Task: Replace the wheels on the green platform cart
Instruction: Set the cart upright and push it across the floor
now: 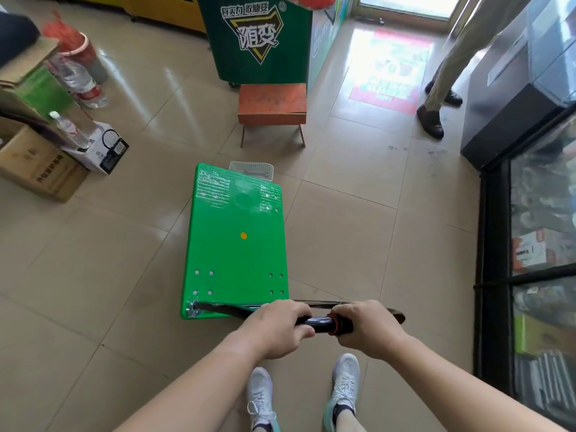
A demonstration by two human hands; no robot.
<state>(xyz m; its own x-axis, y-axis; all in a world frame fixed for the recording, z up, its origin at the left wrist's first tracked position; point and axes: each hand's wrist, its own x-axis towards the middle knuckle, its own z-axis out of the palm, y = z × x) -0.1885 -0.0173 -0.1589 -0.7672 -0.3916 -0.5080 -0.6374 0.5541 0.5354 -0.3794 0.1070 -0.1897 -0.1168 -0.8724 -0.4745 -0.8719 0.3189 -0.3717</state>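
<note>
One green cart [237, 244] sits on the tile floor [93, 260], deck up, straight ahead. One red stool [271, 102] stands beyond it, and one white basket [251, 169] lies just past its far edge. Both hands are on the one black handle [318, 322] at the near end: left hand [274, 328] wrapped round the bar, right hand [367, 328] gripping alongside. Eight holes show near the handle.

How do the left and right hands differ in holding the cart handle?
The left hand grips the bare, shiny black bar; the right hand grips the part beside a red ring. The left hand's thumb shows below the bar; the right hand's does not. Both curl round the cart handle.
</note>
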